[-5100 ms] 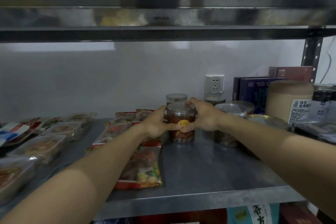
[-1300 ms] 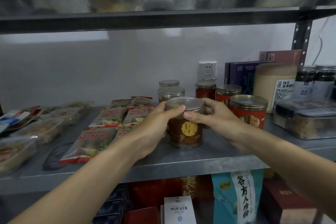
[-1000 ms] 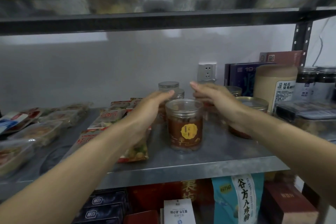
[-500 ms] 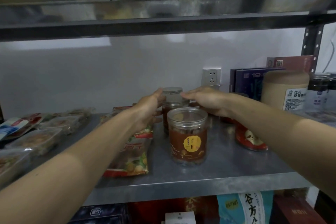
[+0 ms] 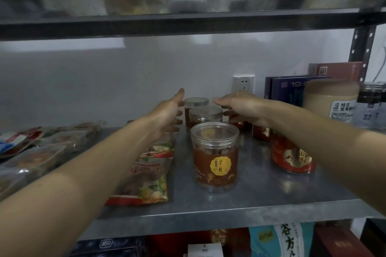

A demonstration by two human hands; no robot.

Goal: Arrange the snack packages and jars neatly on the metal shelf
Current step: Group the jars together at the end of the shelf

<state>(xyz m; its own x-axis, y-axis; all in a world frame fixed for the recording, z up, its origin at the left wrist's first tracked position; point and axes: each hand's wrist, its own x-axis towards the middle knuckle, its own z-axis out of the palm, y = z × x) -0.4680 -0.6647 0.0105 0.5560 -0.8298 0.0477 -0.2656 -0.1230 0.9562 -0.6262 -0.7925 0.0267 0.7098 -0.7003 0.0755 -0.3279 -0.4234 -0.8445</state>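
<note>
A clear jar with a brown label and yellow badge (image 5: 215, 157) stands free near the front of the metal shelf (image 5: 261, 192). Behind it stand two more clear jars in a row, the middle jar (image 5: 205, 115) and the rear jar (image 5: 196, 102). My left hand (image 5: 169, 113) is spread open just left of these two jars. My right hand (image 5: 240, 107) reaches in open on their right, fingers extended over the middle jar's lid. Neither hand holds anything. Red snack packages (image 5: 144, 179) lie flat under my left forearm.
Red tins (image 5: 292, 157) stand under my right forearm. A tan canister (image 5: 331, 100), dark jars (image 5: 372, 102) and boxes (image 5: 288, 89) fill the back right. Clear-wrapped packages (image 5: 35, 154) lie at the left. An upper shelf (image 5: 188, 21) hangs close overhead; a wall socket (image 5: 243, 83) is behind.
Both hands let go of the front jar after setting it near the shelf's front edge, then reached back to either side of the two jars behind it.
</note>
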